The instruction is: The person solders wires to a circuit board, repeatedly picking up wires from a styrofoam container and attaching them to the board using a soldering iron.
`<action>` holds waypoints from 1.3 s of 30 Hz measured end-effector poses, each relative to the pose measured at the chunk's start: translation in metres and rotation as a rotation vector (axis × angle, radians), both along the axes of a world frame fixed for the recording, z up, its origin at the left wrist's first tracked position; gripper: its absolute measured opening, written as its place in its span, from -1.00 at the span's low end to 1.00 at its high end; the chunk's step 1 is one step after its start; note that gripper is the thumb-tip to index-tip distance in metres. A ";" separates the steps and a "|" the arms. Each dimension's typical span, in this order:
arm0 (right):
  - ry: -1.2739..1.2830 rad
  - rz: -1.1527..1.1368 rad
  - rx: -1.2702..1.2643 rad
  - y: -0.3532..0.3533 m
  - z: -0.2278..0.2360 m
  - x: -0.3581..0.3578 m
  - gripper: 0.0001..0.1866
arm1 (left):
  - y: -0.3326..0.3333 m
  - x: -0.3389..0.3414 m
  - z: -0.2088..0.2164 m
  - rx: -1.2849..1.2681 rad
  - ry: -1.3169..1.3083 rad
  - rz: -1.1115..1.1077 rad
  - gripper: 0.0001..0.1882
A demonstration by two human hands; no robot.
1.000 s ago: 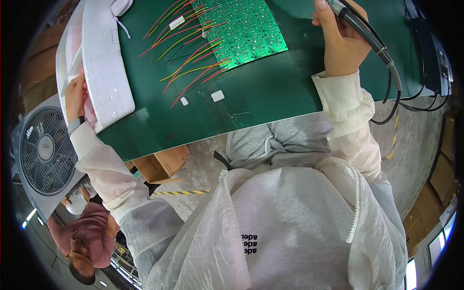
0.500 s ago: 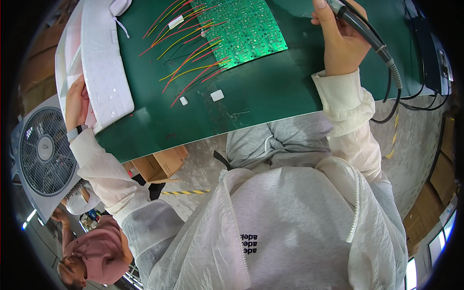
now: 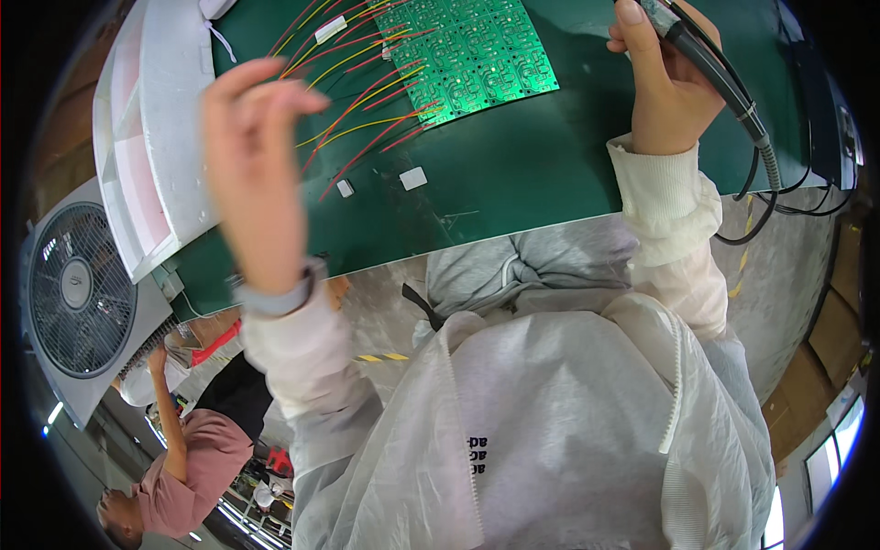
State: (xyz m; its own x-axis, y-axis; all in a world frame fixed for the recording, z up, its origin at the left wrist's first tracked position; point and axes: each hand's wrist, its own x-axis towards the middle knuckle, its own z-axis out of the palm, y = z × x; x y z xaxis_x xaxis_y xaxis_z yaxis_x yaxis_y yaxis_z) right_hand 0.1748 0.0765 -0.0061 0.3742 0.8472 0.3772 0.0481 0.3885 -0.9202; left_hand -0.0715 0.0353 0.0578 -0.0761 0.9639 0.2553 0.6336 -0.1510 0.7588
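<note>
My right hand is closed around the black handle of a soldering iron, right of the board; its tip is out of view. A green circuit board panel lies on the green work table, with red and yellow wires fanning out from its left edge. My left hand is raised over the table by the loose wire ends, fingers bent. Motion smears them, so whether they hold anything cannot be made out.
A white compartment bin stands at the table's left edge, beside a grey fan. Two small white blocks lie near the front edge. The iron's cable hangs at the right. Another person in pink is behind at lower left.
My left hand has come out of the white bin and moved right, over the table by the wires. My right hand with the soldering iron appears slightly further right and lower in view.
</note>
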 end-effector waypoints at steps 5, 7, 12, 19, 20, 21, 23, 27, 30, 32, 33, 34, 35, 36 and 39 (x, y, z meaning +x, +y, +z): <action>-0.012 0.054 0.012 -0.008 -0.002 -0.003 -0.73 | 0.009 0.040 -0.037 0.000 0.123 0.021 -0.96; -0.084 0.090 0.056 -0.012 -0.004 0.005 -0.73 | 0.014 0.045 -0.043 0.122 0.268 -0.047 -0.97; -0.062 0.118 0.174 -0.018 -0.006 0.008 -0.75 | 0.016 0.046 -0.065 0.154 0.253 -0.131 -0.92; -0.197 0.174 0.182 -0.023 -0.006 0.009 -0.69 | 0.014 0.045 -0.079 0.234 0.273 -0.120 -0.93; -0.336 0.154 0.248 -0.019 -0.008 0.014 -0.68 | 0.014 0.046 -0.080 0.234 0.248 -0.121 -0.94; -0.336 0.155 0.243 -0.020 -0.008 0.014 -0.68 | 0.014 0.046 -0.079 0.229 0.247 -0.121 -0.94; -0.267 0.309 0.194 -0.021 -0.006 0.012 -0.67 | 0.012 0.046 -0.077 0.192 0.203 -0.113 -0.95; -0.301 0.377 0.191 -0.020 -0.008 0.011 -0.67 | 0.013 0.046 -0.076 0.182 0.197 -0.127 -0.86; -0.267 0.368 0.176 -0.019 -0.009 0.010 -0.66 | 0.013 0.046 -0.076 0.175 0.185 -0.126 -0.86; -0.290 0.385 0.201 -0.018 -0.010 0.011 -0.66 | 0.013 0.046 -0.075 0.167 0.190 -0.137 -0.86; -0.290 0.385 0.201 -0.018 -0.010 0.010 -0.66 | 0.013 0.046 -0.076 0.167 0.189 -0.137 -0.86; -0.275 0.374 0.196 -0.019 -0.010 0.009 -0.66 | 0.013 0.045 -0.076 0.170 0.195 -0.138 -0.86; -0.259 0.364 0.191 -0.019 -0.010 0.007 -0.66 | 0.013 0.045 -0.077 0.174 0.200 -0.138 -0.86; -0.260 0.364 0.191 -0.019 -0.010 0.009 -0.66 | 0.013 0.045 -0.078 0.175 0.200 -0.138 -0.86; -0.325 0.359 0.199 -0.020 -0.010 0.011 -0.65 | 0.014 0.045 -0.079 0.193 0.177 -0.145 -0.86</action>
State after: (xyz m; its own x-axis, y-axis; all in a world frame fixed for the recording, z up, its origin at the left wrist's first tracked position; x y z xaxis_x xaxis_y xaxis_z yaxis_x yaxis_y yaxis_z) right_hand 0.1854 0.0566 -0.0159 -0.0895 0.8005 0.5926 0.1508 0.5991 -0.7864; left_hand -0.0268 0.0490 -0.0208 0.1214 0.8937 0.4319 0.7148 -0.3806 0.5867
